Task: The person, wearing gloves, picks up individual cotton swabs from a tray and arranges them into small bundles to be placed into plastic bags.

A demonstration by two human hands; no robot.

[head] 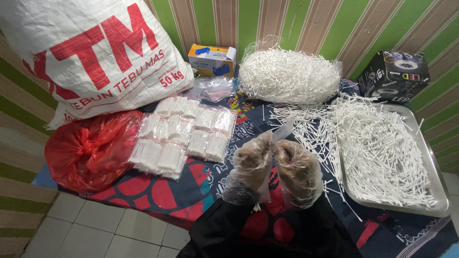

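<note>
Head view, hands: a person's left hand [249, 165] and right hand [296, 169], both in loose clear plastic gloves, meet over the near edge of a patterned cloth [158, 193], fingers curled together around a small clear bag [283, 130] whose top sticks up between them; what is in it cannot be told.
Handling: the bag looks thin, light and slippery against the gloves, best pinched at its open lip; the white sticks look light, stiff and easily scattered.
Sticks: loose white sticks [306, 126] lie on the cloth just beyond the hands and fill a metal tray [442, 200] at the right edge.
Packages: filled clear packets [184, 134] lie in rows left of the hands; a tied red plastic bag [91, 150] sits at the left edge, a big white sack with red lettering [91, 52] behind it.
Far edge: a yellow-and-blue carton [211, 59], a clear sack of sticks [289, 76], a black box [394, 76] at the right corner.
</note>
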